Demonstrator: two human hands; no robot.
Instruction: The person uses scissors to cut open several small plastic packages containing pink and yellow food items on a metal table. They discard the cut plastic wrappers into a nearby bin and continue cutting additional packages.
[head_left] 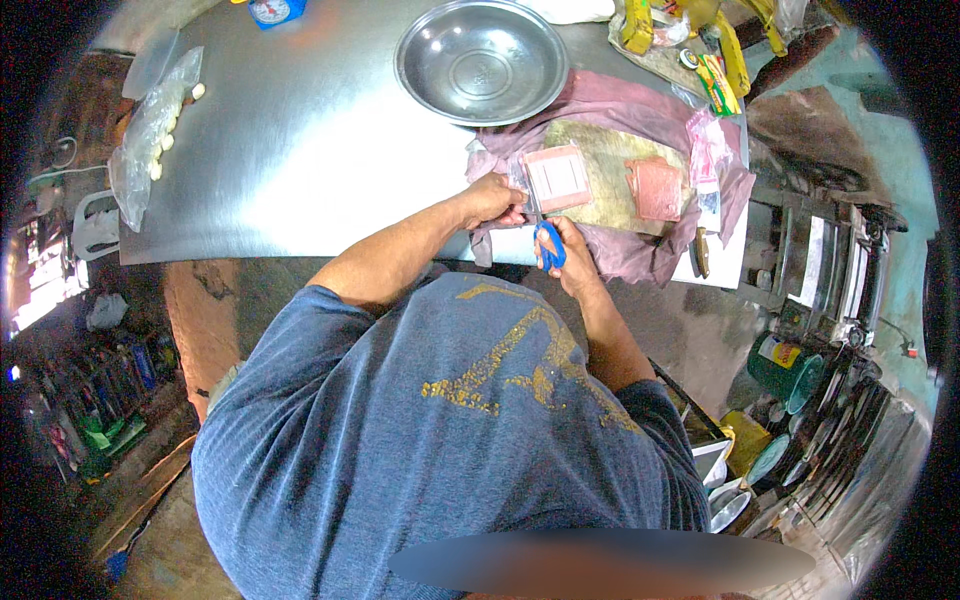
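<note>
My right hand [568,258] grips a pair of scissors by the blue handles [548,244], near the table's front edge. The blades point away from me, at the near left corner of a clear plastic pack [560,178] of flat pink slices. My left hand [490,200] is closed, pinching the clear plastic at the pack's left side. The pack lies on the left part of a worn, stained board [602,150]. To its right on the board is a loose stack of pink slices [656,190]. A mauve cloth [590,92] is spread under and around the board.
Behind the board stands a wide metal basin [482,70]. A knife [702,252] and a pink plastic wrapper [706,148] lie right of the board. Farther off are a yellow-green packet [718,86], a blue scale [275,12] and a clear bag [150,150] with small whitish pieces beside it.
</note>
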